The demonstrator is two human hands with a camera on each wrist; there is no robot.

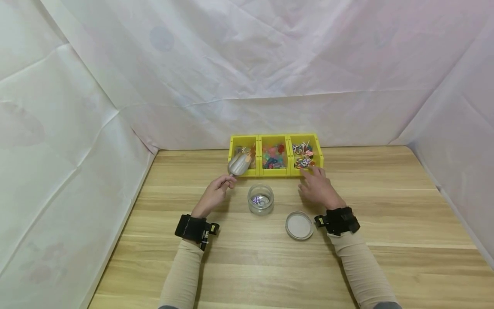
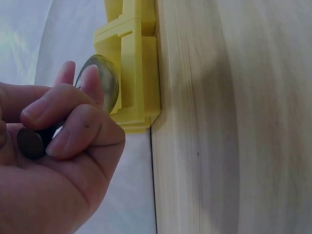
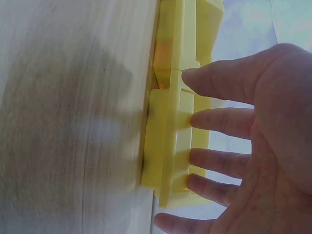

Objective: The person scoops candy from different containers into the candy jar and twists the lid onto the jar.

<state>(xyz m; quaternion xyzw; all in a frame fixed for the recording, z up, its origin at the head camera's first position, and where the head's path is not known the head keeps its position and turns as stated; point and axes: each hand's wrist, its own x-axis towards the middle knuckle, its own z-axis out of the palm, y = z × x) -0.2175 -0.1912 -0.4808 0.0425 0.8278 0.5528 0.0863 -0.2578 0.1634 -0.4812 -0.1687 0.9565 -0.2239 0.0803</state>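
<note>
My left hand (image 1: 215, 193) grips the handle of a metal scoop (image 1: 239, 164) whose bowl tilts over the front edge of the leftmost yellow bin (image 1: 243, 140); in the left wrist view my fingers (image 2: 73, 131) curl round the handle and the scoop bowl (image 2: 103, 84) sits against the yellow bin (image 2: 134, 73). Three joined yellow bins hold candies, the right one (image 1: 306, 139) lollipops. My right hand (image 1: 317, 185) lies open with straight fingers (image 3: 222, 119) just before that bin's front wall (image 3: 168, 141). A small glass jar (image 1: 260, 199) with a candy inside stands between my hands.
The jar's round lid (image 1: 299, 225) lies on the wooden table (image 1: 386, 214) beside my right wrist. White sheeting walls close in the table at the back and on both sides.
</note>
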